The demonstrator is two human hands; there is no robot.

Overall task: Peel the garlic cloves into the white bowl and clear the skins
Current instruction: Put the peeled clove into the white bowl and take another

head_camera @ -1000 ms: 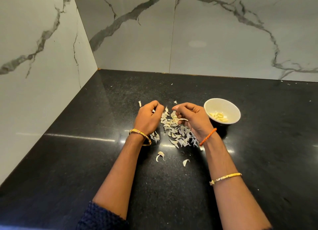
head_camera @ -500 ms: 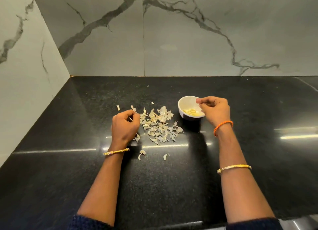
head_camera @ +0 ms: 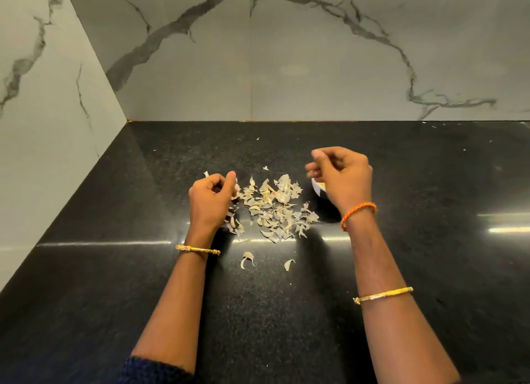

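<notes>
A heap of dry, papery beige garlic skins (head_camera: 274,208) lay scattered on the polished black stone desk (head_camera: 430,254), two stray curls nearer the person. The left hand (head_camera: 210,201), fingers curled, rested at the heap's left edge; whether it held anything could not be told. The right hand (head_camera: 342,177) hovered loosely curled over the small white bowl (head_camera: 317,187), mostly hiding it.

Right hand (head_camera: 345,180) hovers over the white bowl (head_camera: 317,188) (mostly hidden), garlic skins (head_camera: 272,205) piled beside the left hand (head_camera: 210,201).
</notes>
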